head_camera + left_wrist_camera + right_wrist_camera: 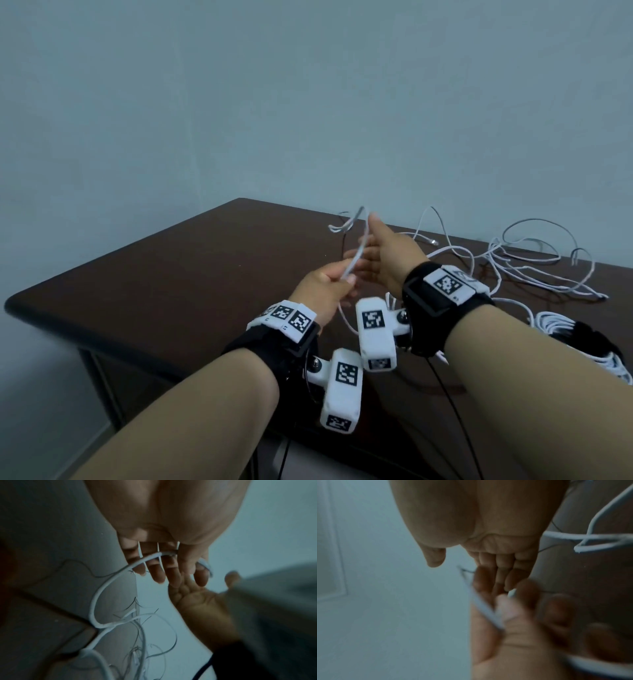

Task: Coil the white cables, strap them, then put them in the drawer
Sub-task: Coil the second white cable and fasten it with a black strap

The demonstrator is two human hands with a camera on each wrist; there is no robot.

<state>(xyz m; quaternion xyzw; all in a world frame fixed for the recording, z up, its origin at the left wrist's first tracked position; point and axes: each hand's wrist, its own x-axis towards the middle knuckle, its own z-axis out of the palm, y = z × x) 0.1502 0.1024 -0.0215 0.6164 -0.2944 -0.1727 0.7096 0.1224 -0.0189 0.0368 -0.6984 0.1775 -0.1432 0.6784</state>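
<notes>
My left hand (347, 279) pinches a white cable (365, 228) between thumb and fingertips, held above the dark brown table (171, 274). From the pinch the cable rises along the palm of my right hand (363, 240), bends over at the top and hangs back to the left. My right hand is flat, fingers straight and thumb up, just right of the cable. In the left wrist view the cable (96, 599) loops out from my left hand (178, 563). The right wrist view shows my right hand (471, 572) spread, with the cable (481, 605) blurred below it.
A loose tangle of white cables (513, 263) sprawls over the right part of the table. A coiled white bundle with a black strap (589, 337) lies at the right edge. The table's rounded left corner and front edge are near my forearms. A plain wall stands behind.
</notes>
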